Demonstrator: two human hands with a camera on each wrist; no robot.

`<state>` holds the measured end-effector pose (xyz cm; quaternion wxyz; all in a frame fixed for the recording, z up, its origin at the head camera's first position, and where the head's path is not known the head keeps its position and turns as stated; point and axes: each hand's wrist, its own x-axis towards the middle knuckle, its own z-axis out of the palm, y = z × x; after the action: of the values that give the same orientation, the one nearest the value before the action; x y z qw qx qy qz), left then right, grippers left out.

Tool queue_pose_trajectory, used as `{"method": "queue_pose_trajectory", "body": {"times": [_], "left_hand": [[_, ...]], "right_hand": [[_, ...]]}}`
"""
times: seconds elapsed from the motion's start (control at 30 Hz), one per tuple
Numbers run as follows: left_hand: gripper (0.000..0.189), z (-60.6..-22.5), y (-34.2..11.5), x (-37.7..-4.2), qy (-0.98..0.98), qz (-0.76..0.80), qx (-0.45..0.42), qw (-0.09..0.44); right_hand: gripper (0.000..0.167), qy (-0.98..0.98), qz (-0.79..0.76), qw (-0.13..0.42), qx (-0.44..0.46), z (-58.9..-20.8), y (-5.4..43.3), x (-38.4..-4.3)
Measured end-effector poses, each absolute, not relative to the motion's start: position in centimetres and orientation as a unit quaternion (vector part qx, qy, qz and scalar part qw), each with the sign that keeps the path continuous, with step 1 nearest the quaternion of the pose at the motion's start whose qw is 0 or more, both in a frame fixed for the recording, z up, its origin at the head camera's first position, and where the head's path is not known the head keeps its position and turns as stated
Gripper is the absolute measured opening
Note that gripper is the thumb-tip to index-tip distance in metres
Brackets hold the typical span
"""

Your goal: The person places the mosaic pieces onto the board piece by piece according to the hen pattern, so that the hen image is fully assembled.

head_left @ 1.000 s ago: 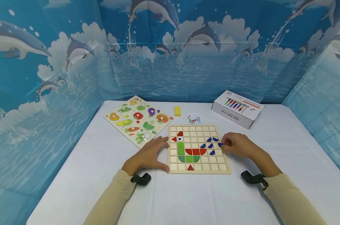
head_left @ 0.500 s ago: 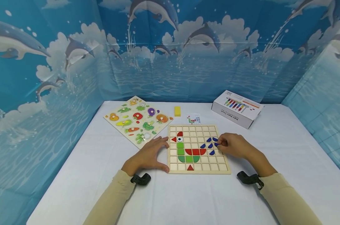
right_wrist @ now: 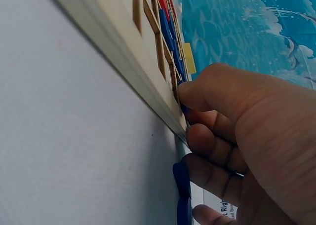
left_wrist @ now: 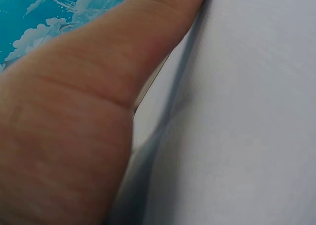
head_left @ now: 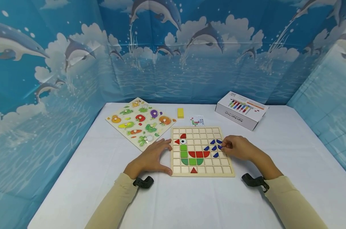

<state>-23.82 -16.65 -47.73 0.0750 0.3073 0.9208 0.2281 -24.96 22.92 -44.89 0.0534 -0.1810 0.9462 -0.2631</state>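
Observation:
A wooden grid board (head_left: pixel 201 170) carries red, green and blue tiles and a white eye tile (head_left: pixel 183 141), laid out like a bird. My left hand (head_left: pixel 150 159) rests along its left edge, fingers and thumb spread; the left wrist view shows mostly the thumb (left_wrist: pixel 148 42). At the board's right side, my right hand (head_left: pixel 242 149) pinches a blue leaf-shaped tile (head_left: pixel 220 147) over a cell, partly hidden by the fingertips. In the right wrist view, more blue tiles (right_wrist: pixel 181 180) show beside the lower fingers; whether these are held I cannot tell.
Behind the board lie a small picture card (head_left: pixel 197 120) and a yellow block (head_left: pixel 180 113). A vegetable puzzle board (head_left: pixel 141 122) lies at the back left. The white box (head_left: pixel 241 111) stands at the back right, and a dolphin-print curtain (head_left: pixel 173 73) surrounds the white table.
My right hand has moved slightly left, bringing the blue tile from the board's right rim onto a right-hand cell. The left hand has stayed in place.

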Motion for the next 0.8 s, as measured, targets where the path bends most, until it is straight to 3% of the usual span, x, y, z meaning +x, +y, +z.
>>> {"method": "queue_pose_trajectory", "body": {"times": [0.33, 0.8], "left_hand": [[0.091, -47.4, -16.6, -23.7, 0.914, 0.237, 0.321, 0.066], [0.093, -47.5, -16.6, -23.8, 0.920, 0.228, 0.309, 0.077]], "right_hand": [[0.012, 0.940, -0.272, 0.058, -0.196, -44.8, 23.2, -24.9], [0.036, 0.942, -0.245, 0.054, -0.223, -45.1, 26.4, -24.8]]}}
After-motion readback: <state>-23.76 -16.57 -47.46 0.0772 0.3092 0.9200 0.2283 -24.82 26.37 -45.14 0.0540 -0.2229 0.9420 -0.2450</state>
